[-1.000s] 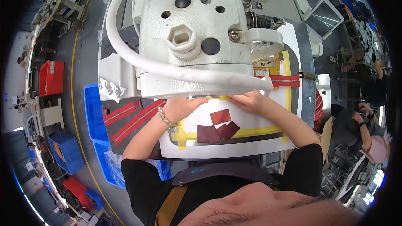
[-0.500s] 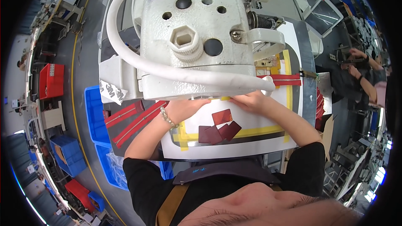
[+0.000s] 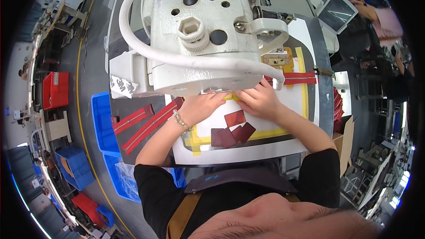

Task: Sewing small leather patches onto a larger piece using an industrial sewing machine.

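A white sewing machine (image 3: 206, 31) stands over the work surface and hides the stitching spot. Below its front edge, my left hand (image 3: 204, 107) lies with fingers stretched forward, their tips partly hidden. My right hand (image 3: 261, 101) is beside it, fingers bent and drawn together; what they hold, if anything, is hidden. A small yellow piece (image 3: 232, 97) shows between the hands. Beyond my right fingers runs a red zipper strip (image 3: 299, 78) toward the machine. Nearer me lie several dark red rectangular patches (image 3: 226, 137), the top one a brighter red (image 3: 234, 118).
Two red zipper strips (image 3: 150, 126) lie left of my left forearm. White sheeting with yellow tape (image 3: 305, 75) covers the surface. A metal clip (image 3: 325, 72) sits at the right edge. Blue bins (image 3: 106, 124) stand left, a cardboard box (image 3: 346, 146) right. Another person (image 3: 385, 24) is far right.
My right hand has come out from under the machine's edge, showing more of its fingers, now bent. My left hand stays almost in place. The view has shifted slightly; the other person has moved.
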`<state>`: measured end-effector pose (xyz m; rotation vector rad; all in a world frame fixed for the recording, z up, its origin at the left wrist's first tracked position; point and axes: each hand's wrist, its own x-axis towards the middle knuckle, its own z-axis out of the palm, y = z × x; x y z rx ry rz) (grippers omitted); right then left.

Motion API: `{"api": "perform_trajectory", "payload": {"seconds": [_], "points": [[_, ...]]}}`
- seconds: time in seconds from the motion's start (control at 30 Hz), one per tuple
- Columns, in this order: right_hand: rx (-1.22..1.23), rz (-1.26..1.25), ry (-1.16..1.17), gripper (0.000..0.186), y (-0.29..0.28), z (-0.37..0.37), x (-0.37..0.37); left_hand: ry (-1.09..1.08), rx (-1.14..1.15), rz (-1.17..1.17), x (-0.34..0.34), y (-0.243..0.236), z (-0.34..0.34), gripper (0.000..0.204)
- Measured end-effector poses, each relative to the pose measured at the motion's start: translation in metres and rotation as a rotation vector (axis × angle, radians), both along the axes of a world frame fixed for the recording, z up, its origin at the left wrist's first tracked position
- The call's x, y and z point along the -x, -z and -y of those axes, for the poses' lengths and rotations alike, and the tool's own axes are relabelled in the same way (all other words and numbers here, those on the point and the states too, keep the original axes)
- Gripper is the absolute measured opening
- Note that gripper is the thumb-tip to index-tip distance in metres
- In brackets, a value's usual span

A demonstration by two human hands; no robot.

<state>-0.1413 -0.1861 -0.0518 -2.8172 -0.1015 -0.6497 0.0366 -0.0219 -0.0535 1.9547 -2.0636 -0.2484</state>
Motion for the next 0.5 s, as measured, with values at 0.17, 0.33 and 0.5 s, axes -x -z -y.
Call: {"api": "perform_trajectory", "payload": {"seconds": [0.17, 0.33, 0.5], "points": [[-0.035, -0.030, 0.137, 0.036, -0.008, -0.021, -0.005, 0.027, 0.119, -0.055, -0.003, 0.005, 0.000, 0.040], [-0.009, -0.013, 0.235, 0.036, -0.004, -0.032, -0.011, -0.006, 0.183, 0.131, -0.001, 0.009, -0.003, 0.040], [0.057, 0.014, 0.253, 0.034, 0.001, -0.035, -0.013, -0.068, 0.297, 0.325, 0.005, 0.009, -0.003, 0.040]]}}
